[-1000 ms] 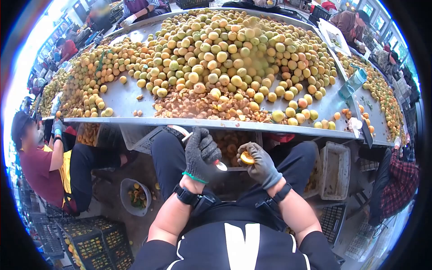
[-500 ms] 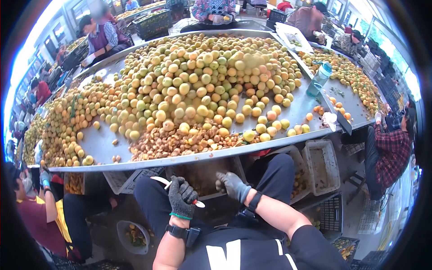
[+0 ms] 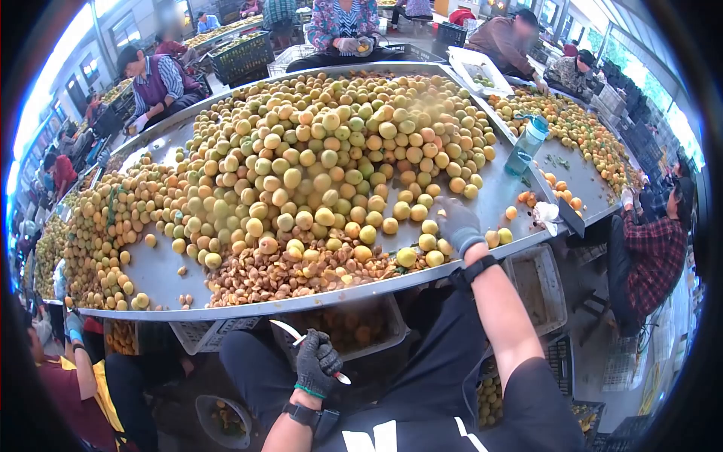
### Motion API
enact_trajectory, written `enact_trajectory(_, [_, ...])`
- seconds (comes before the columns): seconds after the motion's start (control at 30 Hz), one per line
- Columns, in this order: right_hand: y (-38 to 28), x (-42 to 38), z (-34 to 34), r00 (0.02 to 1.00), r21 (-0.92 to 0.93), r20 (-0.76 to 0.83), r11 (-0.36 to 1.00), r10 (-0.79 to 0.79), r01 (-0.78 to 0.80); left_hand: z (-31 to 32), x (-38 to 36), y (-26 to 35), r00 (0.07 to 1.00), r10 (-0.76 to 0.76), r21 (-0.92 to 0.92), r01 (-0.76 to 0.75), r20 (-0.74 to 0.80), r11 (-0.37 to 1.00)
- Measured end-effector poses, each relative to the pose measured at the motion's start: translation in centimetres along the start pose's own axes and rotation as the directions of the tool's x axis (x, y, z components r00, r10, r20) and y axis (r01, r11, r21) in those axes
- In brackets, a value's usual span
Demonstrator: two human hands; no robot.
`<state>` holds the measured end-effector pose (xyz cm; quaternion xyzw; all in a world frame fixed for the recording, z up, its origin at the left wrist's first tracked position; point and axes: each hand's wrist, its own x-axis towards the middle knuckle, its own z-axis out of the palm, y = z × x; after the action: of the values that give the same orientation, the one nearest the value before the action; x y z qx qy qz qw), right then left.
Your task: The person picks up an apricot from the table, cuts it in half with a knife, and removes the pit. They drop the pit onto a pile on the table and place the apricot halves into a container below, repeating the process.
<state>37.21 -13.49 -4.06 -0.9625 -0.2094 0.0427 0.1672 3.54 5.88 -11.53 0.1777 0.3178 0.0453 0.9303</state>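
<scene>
A curved knife (image 3: 286, 329) is in a seated worker's left hand (image 3: 315, 364), on the worker's side of a metal table (image 3: 162, 264), just off its near edge and left of the table's middle. The knife's long axis runs slantwise to that edge: the pale, bowed blade points forward and leftward, its tip near the table, while the butt end pokes out behind the fist, away from the table and to the right. The dark-gloved fingers curl closely around the handle.

The gray-gloved right hand (image 3: 459, 226) is over the table's near edge, right of its middle, beside loose round fruit (image 3: 427, 242). Blur and the angle hide the fingertips; how far the fingers spread, and whether they hold a fruit, cannot be told.

A large fruit heap (image 3: 324, 162) covers the middle of the table, with a bed of small brown pieces (image 3: 294, 273) along the near edge. Bare metal opens near the table's left front and again on its right side, between the right hand and a teal bottle (image 3: 527, 147). A narrow gap separates the blade from the table's rim. A crate (image 3: 401, 331) sits below the near edge. A person in a floral top (image 3: 318, 34) works at the table's far side.
</scene>
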Motion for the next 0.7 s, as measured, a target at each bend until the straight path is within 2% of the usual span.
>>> enact_trajectory(0.07, [2.9,2.2,1.4,0.992,-0.104,-0.057,0.988,0.108,-0.114,0.2,0.3,-0.3,0.998,-0.035,0.074,0.039,-0.048,0.997])
enact_trajectory(0.1, [3.6,2.8,2.1,0.993,-0.102,-0.057,0.988,0.108,-0.113,0.1,0.4,-0.5,0.998,-0.034,0.075,0.037,-0.049,0.996])
enact_trajectory(0.17, [3.7,3.6,2.2,0.974,-0.291,0.13,0.946,0.185,-0.141,0.6,0.7,-0.5,0.993,-0.078,0.125,0.088,-0.085,0.988])
enact_trajectory(0.2, [3.9,3.3,2.5,0.993,-0.271,0.062,0.959,0.098,-0.077,1.0,0.5,-0.7,0.993,-0.067,0.129,0.079,-0.094,0.989])
enact_trajectory(0.23, [3.8,3.1,2.3,0.993,-0.273,0.057,0.959,0.099,-0.08,1.1,0.6,-0.8,0.994,-0.068,0.129,0.079,-0.088,0.989])
enact_trajectory(0.3, [3.3,2.7,1.9,0.996,-0.261,0.086,0.965,0.003,0.019,1.2,0.7,-0.8,0.995,-0.052,0.234,0.071,-0.089,0.97])
enact_trajectory(0.33, [2.8,1.7,2.2,0.996,-0.165,-0.069,0.985,-0.055,0.043,1.5,0.5,-0.7,0.995,-0.053,0.236,0.071,-0.083,0.969])
enact_trajectory(0.37, [2.5,0.7,2.4,0.991,0.133,-0.094,0.985,-0.093,0.106,1.8,0.2,-0.6,0.995,-0.014,0.263,0.04,-0.1,0.964])
enact_trajectory(0.4, [2.1,-0.4,2.6,0.984,0.418,-0.127,0.893,-0.124,0.166,2.0,-0.1,-0.6,0.993,0.025,0.29,0.011,-0.119,0.957])
enact_trajectory(0.43, [-0.7,-3.2,1.2,0.988,0.775,-0.001,0.625,-0.154,0.098,2.2,-0.1,-0.6,0.993,0.022,0.291,0.014,-0.119,0.957])
enact_trajectory(0.47, [-2.9,-6.1,-0.5,0.959,0.87,0.215,0.481,-0.184,-0.103,2.4,0.0,-0.5,0.986,0.1,0.366,-0.044,-0.135,0.93])
enact_trajectory(0.5, [-4.3,-8.5,0.0,0.877,0.916,0.368,0.281,-0.31,-0.285,2.5,0.1,-0.5,0.974,0.179,0.439,-0.101,-0.14,0.893])
enact_trajectory(0.53, [-5.5,-10.8,1.5,0.827,0.887,0.442,0.302,-0.347,-0.348,2.1,0.4,-0.6,0.965,0.229,0.522,-0.133,-0.124,0.842])
enact_trajectory(0.57, [-6.9,-13.1,1.9,0.75,0.84,0.535,0.341,-0.389,-0.422,2.2,0.5,-1.0,0.966,0.229,0.526,-0.135,-0.117,0.84])
enact_trajectory(0.6, [-8.8,-15.3,2.1,0.748,0.842,0.533,0.338,-0.395,-0.421,2.5,0.5,-1.5,0.883,0.454,0.804,-0.353,0.117,0.479])
enact_trajectory(0.63, [-9.3,-17.0,6.3,0.813,0.91,0.402,0.284,-0.421,-0.302,2.8,0.4,-1.9,0.738,0.536,0.876,-0.483,0.409,-0.004])
enact_trajectory(0.67, [-10.3,-18.1,7.1,0.775,0.905,0.415,0.127,-0.476,-0.407,3.8,-0.6,-1.8,0.799,0.426,0.9,-0.319,0.423,-0.296])
enact_trajectory(0.7, [-10.2,-19.8,9.3,0.89,0.922,0.33,0.31,-0.315,-0.233,3.9,-1.1,-1.9,0.798,0.426,0.899,-0.319,0.426,-0.3])
